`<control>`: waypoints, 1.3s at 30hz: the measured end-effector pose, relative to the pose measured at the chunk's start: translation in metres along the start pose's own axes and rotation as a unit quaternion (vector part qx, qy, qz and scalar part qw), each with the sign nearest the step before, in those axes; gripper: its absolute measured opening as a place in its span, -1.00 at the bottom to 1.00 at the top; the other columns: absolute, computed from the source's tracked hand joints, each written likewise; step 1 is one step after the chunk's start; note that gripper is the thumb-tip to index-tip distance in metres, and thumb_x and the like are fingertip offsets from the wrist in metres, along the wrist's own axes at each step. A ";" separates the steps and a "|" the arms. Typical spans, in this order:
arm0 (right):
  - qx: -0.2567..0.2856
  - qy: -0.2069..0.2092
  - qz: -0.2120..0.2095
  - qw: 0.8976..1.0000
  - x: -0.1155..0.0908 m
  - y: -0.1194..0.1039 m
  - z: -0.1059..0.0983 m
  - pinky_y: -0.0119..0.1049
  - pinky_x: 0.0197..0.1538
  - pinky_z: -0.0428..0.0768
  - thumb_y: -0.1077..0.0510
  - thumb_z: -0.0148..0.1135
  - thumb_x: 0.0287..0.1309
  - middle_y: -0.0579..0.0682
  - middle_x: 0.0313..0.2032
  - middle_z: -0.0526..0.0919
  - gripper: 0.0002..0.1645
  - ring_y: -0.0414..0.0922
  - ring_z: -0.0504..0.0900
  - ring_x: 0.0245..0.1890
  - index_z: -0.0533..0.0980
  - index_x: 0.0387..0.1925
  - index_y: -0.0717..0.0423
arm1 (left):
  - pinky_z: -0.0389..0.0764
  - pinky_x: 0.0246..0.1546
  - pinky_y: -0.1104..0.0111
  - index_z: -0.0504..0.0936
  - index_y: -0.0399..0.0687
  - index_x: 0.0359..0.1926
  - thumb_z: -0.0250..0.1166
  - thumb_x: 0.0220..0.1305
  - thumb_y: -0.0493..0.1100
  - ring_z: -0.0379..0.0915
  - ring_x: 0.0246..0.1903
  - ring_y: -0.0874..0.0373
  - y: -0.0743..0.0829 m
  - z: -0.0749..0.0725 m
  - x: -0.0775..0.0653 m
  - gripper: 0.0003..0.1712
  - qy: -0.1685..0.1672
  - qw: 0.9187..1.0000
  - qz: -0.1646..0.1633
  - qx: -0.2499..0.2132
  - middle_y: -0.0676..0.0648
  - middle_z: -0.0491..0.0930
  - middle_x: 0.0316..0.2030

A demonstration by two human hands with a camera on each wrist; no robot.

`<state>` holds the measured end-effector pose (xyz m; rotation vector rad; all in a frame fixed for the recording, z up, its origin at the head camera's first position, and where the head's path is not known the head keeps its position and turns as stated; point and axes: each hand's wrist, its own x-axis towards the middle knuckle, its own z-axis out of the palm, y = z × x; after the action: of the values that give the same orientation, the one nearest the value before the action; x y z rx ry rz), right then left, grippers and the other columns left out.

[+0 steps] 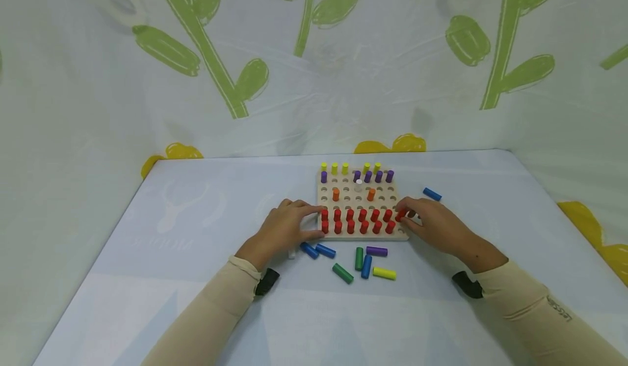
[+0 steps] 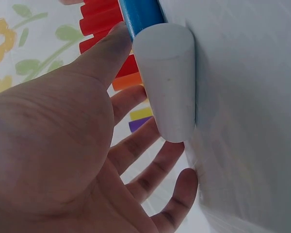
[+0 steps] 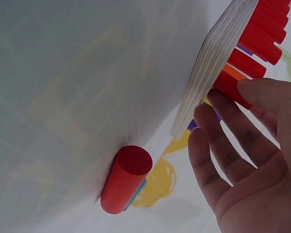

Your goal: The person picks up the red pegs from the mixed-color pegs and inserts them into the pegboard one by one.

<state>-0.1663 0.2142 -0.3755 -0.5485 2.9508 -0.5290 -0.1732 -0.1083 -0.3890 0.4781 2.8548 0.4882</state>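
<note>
A wooden pegboard (image 1: 361, 237) lies on the table, with two rows of red pegs (image 1: 363, 227) standing along its near side. My right hand (image 1: 436, 225) pinches a red peg (image 3: 232, 88) between thumb and index finger at the right end of the upper red row. Whether that peg is fully seated cannot be seen. My left hand (image 1: 283, 228) touches the board's left side, thumb by the near corner and index finger by the upper red row, fingers loosely spread. Under it lies a white peg (image 2: 167, 87) next to a blue peg (image 2: 141, 17).
Farther back on the board stand orange pegs (image 1: 371, 195), a white peg (image 1: 358, 185), purple pegs (image 1: 379, 177) and yellow pegs (image 1: 334, 168). Loose green (image 1: 343, 273), blue, purple and yellow pegs lie before it. A red peg (image 3: 125, 180) and blue peg (image 1: 432, 194) lie to the right.
</note>
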 end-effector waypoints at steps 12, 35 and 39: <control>-0.007 0.007 0.017 1.000 -0.010 0.002 -0.011 0.01 0.03 0.68 0.20 0.34 0.25 0.03 -0.03 0.72 -0.53 0.03 0.65 -0.02 0.52 0.18 0.08 | 0.44 0.28 -0.01 0.45 0.42 0.37 0.43 0.14 0.26 0.32 0.31 -0.04 -0.002 0.002 0.001 -0.24 0.001 1.000 0.001 -0.004 -0.02 0.46 0.34; -0.036 0.025 0.045 0.998 -0.045 0.033 -0.020 0.04 -0.03 0.70 0.14 0.35 0.23 0.18 0.02 0.66 -0.60 0.08 0.62 -0.05 0.59 0.09 0.14 | 0.46 0.26 -0.03 0.46 0.38 0.36 0.43 0.14 0.26 0.34 0.30 -0.05 -0.003 0.003 0.001 -0.24 0.010 1.000 0.015 -0.006 -0.04 0.49 0.32; -0.048 0.021 0.049 0.997 -0.047 0.037 -0.018 0.07 -0.01 0.69 0.13 0.37 0.22 0.22 0.04 0.64 -0.59 0.12 0.61 -0.03 0.60 0.09 0.13 | 0.45 0.27 -0.04 0.47 0.37 0.36 0.43 0.14 0.26 0.34 0.30 -0.06 -0.003 0.002 0.001 -0.24 0.010 1.000 0.015 -0.005 -0.04 0.49 0.32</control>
<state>-0.1380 0.2693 -0.3700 -0.4025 3.0361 -0.3953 -0.1745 -0.1100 -0.3923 0.5174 2.8670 0.5146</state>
